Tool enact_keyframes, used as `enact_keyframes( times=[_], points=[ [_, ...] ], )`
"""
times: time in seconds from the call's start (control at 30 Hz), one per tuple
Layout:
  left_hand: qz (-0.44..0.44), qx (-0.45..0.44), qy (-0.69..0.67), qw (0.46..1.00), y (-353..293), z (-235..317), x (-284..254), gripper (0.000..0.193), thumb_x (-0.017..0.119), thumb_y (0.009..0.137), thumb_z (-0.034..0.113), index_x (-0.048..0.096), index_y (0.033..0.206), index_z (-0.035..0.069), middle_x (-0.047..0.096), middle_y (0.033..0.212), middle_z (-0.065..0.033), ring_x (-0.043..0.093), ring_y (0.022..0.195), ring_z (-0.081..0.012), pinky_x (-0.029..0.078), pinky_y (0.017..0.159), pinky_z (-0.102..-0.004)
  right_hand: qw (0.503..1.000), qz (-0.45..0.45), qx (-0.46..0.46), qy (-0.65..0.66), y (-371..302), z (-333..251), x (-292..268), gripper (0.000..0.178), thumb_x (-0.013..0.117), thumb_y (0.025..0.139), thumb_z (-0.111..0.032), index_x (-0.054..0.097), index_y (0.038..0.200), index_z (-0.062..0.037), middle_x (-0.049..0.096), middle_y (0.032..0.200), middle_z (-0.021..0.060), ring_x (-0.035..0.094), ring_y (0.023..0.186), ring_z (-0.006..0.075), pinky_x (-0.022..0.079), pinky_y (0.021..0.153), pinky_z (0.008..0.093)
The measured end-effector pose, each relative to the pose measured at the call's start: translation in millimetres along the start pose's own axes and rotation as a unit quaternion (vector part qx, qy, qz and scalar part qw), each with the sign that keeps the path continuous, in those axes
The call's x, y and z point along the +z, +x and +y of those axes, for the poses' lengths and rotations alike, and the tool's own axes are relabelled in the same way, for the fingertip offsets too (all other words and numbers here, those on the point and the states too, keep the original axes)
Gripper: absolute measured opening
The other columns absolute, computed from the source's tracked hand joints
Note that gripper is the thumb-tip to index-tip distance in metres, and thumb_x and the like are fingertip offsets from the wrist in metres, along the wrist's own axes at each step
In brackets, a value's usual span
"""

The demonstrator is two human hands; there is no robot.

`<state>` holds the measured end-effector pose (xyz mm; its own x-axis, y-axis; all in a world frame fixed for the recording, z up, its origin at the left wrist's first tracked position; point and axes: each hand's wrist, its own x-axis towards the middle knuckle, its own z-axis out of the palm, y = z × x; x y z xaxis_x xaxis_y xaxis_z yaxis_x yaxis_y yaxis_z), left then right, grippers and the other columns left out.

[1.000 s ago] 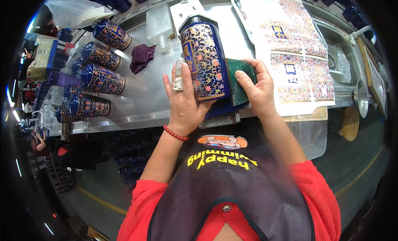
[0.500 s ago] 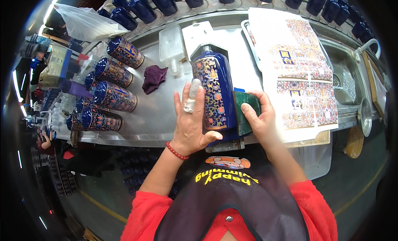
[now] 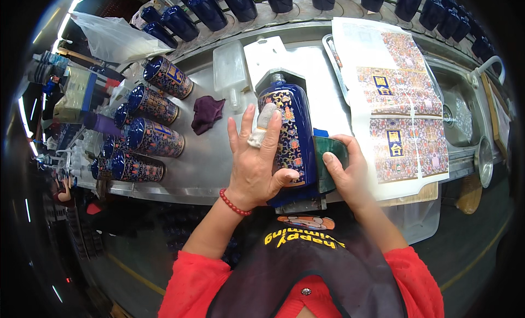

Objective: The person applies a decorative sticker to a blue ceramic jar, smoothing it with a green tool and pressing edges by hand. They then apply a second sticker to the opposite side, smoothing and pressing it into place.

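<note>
A dark blue bottle point(image 3: 303, 121) lies on its back in front of me, its neck pointing away, with a colourful floral decal on its upper face. My left hand point(image 3: 257, 154) rests on the decal's left side, fingers stretched out and a white wrap on one finger. A green squeegee-like scraper point(image 3: 332, 154) is gripped between the thumb and fingers of my right hand point(image 3: 350, 167). The scraper's edge meets the bottle's right side. Beneath the bottle sits a grey holder point(image 3: 298, 206), mostly hidden.
Several decorated bottles point(image 3: 156, 137) lie at the left near a purple cloth point(image 3: 208, 113). Printed decal sheets point(image 3: 402, 126) cover the right side beside a sink point(image 3: 456, 104). A clear plastic container point(image 3: 228, 66) lies behind. Plain blue bottles point(image 3: 240, 3) line a conveyor point(image 3: 262, 14) at the back.
The whole view has shifted slightly. My left hand stays flat on the decal, and the scraper in my right hand remains against the bottle's right side.
</note>
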<state>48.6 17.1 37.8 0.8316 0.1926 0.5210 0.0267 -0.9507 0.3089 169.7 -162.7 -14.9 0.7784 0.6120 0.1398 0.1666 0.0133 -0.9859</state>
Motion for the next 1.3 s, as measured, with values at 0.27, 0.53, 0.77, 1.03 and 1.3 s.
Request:
enact_keyframes(
  times=[0.27, 0.53, 0.77, 1.03, 1.3],
  points=[
    [-0.105, 0.043, 0.127, 0.985, 24.2, 7.9, 1.4, 0.098, 0.042, 0.09, 0.078, 0.041, 0.153, 0.003, 0.056, 0.142, -0.0189, 0.031, 0.147, -0.0433, 0.004, 0.119, -0.0646, 0.999, 0.005, -0.034, -0.035, 1.1, 2.2, 0.3, 0.032, 0.07, 0.093, -0.012, 0.058, 0.121, -0.0026, 0.066, 0.1, 0.0093, 0.062, 0.091, 0.0155, 0.051, 0.084, 0.0304],
    [-0.05, -0.007, 0.08, 0.995, 33.4, -9.7, -9.1, 0.098, 0.043, 0.093, 0.074, 0.04, 0.151, -0.004, 0.064, 0.129, -0.0204, 0.027, 0.146, -0.0472, 0.006, 0.117, -0.0673, 1.0, -0.008, -0.021, 0.0, 0.4, 2.2, -0.8, 0.031, 0.07, 0.093, -0.01, 0.057, 0.121, -0.0028, 0.066, 0.096, 0.0079, 0.063, 0.086, 0.0144, 0.051, 0.079, 0.0293],
    [-0.111, 0.03, 0.157, 0.981, 40.6, -4.2, -0.2, 0.099, 0.039, 0.093, 0.076, 0.038, 0.153, -0.003, 0.052, 0.145, -0.0257, 0.028, 0.148, -0.0464, 0.003, 0.119, -0.0635, 0.999, -0.001, -0.046, -0.027, 2.3, 3.6, 0.5, 0.031, 0.069, 0.094, -0.011, 0.057, 0.121, -0.0027, 0.066, 0.096, 0.008, 0.063, 0.086, 0.0143, 0.051, 0.079, 0.0291],
    [-0.12, 0.007, 0.094, 0.988, 23.0, 4.6, -10.0, 0.103, 0.043, 0.09, 0.077, 0.036, 0.154, -0.004, 0.047, 0.15, -0.0234, 0.027, 0.148, -0.0462, 0.004, 0.117, -0.0667, 1.0, -0.011, -0.001, 0.0, 0.3, -1.1, -0.9, 0.031, 0.069, 0.094, -0.012, 0.057, 0.121, -0.0026, 0.065, 0.096, 0.0085, 0.062, 0.083, 0.0139, 0.051, 0.078, 0.0295],
    [0.072, -0.17, -0.66, 0.728, 16.2, 15.1, -21.8, 0.12, 0.039, 0.087, 0.086, 0.001, 0.162, 0.0, 0.022, 0.166, -0.0211, 0.018, 0.154, -0.0352, 0.009, 0.127, -0.0453, 0.999, -0.031, 0.01, -0.026, -1.5, 3.8, -7.3, 0.036, 0.066, 0.095, -0.012, 0.057, 0.128, -0.0026, 0.062, 0.118, 0.0095, 0.058, 0.11, 0.0171, 0.046, 0.099, 0.0326]
  ],
)
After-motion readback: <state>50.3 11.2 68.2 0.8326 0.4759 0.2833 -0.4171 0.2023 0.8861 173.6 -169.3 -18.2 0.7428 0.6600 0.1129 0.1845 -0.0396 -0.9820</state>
